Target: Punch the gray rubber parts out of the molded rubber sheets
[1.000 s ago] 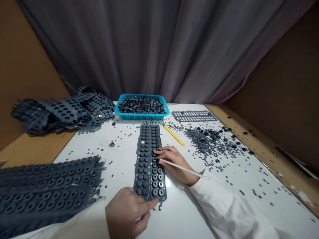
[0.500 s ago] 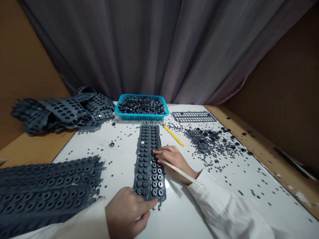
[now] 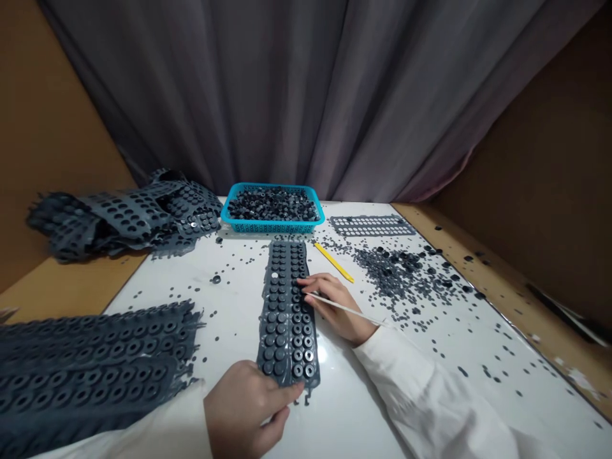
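Note:
A long dark grey rubber sheet (image 3: 288, 312) with rows of round raised studs lies lengthwise in front of me. Some studs on its right half show ring-shaped holes. My left hand (image 3: 253, 401) holds down the near end with its index finger, the other fingers curled in and the thumb just off the edge. In my closed right hand (image 3: 337, 306) is a thin white stick (image 3: 347, 309), gripped like a pen and slanting back over the wrist. Its fingertips rest on the sheet's right-hand studs; the stick's working tip is hidden there.
A blue basket (image 3: 272, 226) of small dark rubber parts stands behind the sheet. To its right lie a perforated sheet (image 3: 373, 225), a yellow cutter-like tool (image 3: 333, 262) and scattered dark discs (image 3: 394, 271). More studded sheets (image 3: 95, 370) lie at left, below a crumpled perforated pile (image 3: 124, 213).
My right hand has shifted slightly up along the studs, and the white stick now lies at a flatter angle. My left hand stays at the near end.

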The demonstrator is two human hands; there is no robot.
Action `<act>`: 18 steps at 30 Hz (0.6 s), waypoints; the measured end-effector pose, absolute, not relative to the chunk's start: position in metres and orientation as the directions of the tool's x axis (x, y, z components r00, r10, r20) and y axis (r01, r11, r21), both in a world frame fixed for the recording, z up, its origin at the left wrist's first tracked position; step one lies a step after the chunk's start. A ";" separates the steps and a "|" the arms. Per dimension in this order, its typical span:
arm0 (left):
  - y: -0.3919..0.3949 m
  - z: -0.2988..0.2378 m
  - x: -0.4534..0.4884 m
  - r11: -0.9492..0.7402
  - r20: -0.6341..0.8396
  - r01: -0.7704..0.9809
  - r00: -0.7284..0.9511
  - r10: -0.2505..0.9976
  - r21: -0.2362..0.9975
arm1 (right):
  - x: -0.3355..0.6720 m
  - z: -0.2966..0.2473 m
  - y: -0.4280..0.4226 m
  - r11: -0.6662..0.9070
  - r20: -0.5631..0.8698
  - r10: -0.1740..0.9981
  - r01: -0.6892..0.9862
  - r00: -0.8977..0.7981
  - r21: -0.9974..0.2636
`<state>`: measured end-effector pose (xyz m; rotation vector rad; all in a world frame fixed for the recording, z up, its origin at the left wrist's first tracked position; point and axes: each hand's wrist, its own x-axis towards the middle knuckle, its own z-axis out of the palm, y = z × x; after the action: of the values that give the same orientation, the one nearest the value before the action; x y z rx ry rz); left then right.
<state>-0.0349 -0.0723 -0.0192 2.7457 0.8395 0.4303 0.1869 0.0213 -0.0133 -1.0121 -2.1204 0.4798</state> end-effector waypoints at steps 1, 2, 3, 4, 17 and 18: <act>-0.072 -0.019 -0.035 -0.803 0.209 0.509 0.787 0.580 0.309 | 0.186 -0.013 0.020 0.626 0.438 0.778 0.509 -0.450 -0.590; -0.073 -0.018 -0.034 -0.799 0.208 0.515 0.783 0.586 0.311 | 0.185 -0.014 0.020 0.629 0.425 0.775 0.511 -0.467 -0.585; -0.073 -0.017 -0.034 -0.796 0.209 0.519 0.780 0.590 0.311 | 0.184 -0.014 0.020 0.630 0.417 0.775 0.516 -0.475 -0.580; -0.073 -0.017 -0.034 -0.795 0.210 0.522 0.778 0.592 0.310 | 0.184 -0.015 0.020 0.629 0.411 0.775 0.523 -0.480 -0.575; -0.074 -0.019 -0.035 -0.793 0.211 0.531 0.773 0.598 0.299 | 0.188 -0.020 0.031 0.662 0.466 0.743 0.628 -0.480 -0.409; -0.074 -0.019 -0.034 -0.795 0.205 0.525 0.779 0.593 0.302 | 0.189 -0.019 0.032 0.647 0.473 0.755 0.637 -0.454 -0.420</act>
<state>-0.0344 -0.0736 -0.0187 2.7435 0.8751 0.4287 0.1891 0.0317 -0.0191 -1.0767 -2.2247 0.2396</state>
